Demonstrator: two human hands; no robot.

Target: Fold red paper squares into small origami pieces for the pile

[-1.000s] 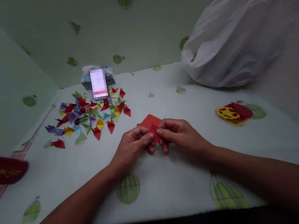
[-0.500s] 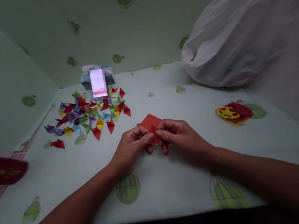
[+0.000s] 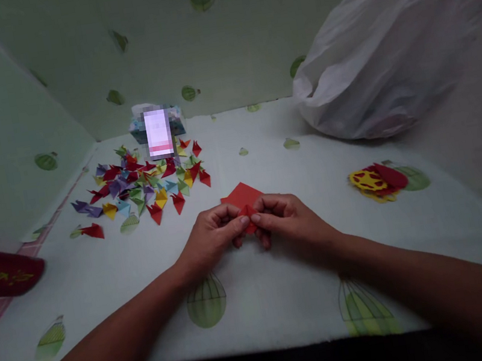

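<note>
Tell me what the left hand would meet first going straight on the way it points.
The left hand points rightward and somewhat forward, holding the red paper. Beyond that paper, it would probably meet the right hand first; the gap between them looks small, though depth is hard to judge.

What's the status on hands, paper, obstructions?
Left hand and right hand both pinching red paper. Paper partly folded, fold by the thumbs. Folded-paper pile ahead-left, clear of both hands.
</note>
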